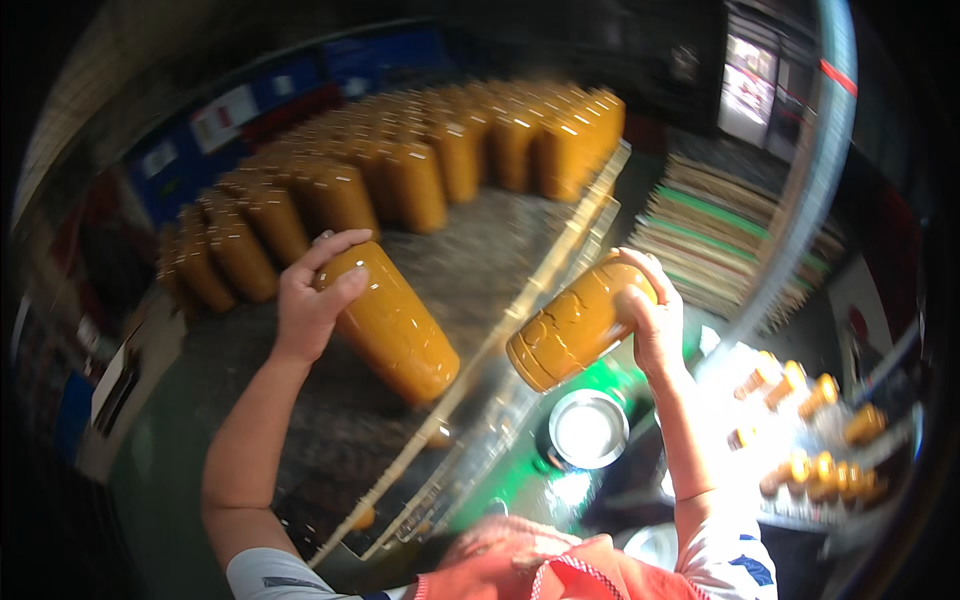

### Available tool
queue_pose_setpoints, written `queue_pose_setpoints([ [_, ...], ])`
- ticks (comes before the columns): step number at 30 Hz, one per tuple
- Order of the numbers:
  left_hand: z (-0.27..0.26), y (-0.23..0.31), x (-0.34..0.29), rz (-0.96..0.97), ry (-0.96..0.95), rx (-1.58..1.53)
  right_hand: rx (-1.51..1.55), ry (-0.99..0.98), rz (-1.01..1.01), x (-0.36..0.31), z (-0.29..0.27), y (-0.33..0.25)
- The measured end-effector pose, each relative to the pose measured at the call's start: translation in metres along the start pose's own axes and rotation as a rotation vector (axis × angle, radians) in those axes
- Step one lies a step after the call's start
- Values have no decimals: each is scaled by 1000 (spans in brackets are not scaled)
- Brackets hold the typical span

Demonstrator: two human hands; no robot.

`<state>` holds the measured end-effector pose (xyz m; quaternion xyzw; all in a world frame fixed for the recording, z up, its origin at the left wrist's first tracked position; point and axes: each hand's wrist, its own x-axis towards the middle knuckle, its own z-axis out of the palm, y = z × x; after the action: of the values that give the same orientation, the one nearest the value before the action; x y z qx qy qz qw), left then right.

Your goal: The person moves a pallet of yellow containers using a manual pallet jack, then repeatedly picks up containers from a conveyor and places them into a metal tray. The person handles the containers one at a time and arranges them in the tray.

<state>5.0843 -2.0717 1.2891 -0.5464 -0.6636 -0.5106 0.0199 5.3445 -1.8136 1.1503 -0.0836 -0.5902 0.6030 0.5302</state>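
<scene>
My left hand [318,295] is closed round the upper end of a glossy amber-brown cylindrical jar [395,325]. That jar tilts, its lower end pointing toward the wooden edge of the dark table [440,255]. In my right hand [652,305] is a second jar [570,325] of the same colour, gripped at its upper right end. It leans the other way, its lower end toward the left, and raised relief lines mark its side. The two jars are apart from each other. Behind them on the table stand many similar jars [415,185] in close rows, somewhat blurred.
A silvery metal bowl [588,430] sits below my right hand, near a green surface. Stacked boards [715,220] lie at the right, beside a pale curved pole [815,190]. Smaller amber pieces [820,475] stand in bright sunlight at the lower right. Blue panels [385,55] line the back.
</scene>
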Motion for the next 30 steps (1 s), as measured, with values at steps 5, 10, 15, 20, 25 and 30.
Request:
queue_pose_setpoints([
  [5,165,86,-44,-157,-601,-489,25,453,225,-202,-165,-47],
  [10,332,105,-163,-594,-901,-721,427,781,698,-416,-273,-27],
  [15,459,69,-305,-1177,-1227,-1101,644,968,887,-543,-285,-43],
  [20,565,45,-406,-1734,-1393,-1165,831,1124,830,-612,-308,-24],
  [25,635,16,-455,-1719,-1734,-1425,540,740,491,-687,-337,28],
  [30,680,30,-465,-1048,-1996,-976,1330,765,212,-707,-358,17],
])
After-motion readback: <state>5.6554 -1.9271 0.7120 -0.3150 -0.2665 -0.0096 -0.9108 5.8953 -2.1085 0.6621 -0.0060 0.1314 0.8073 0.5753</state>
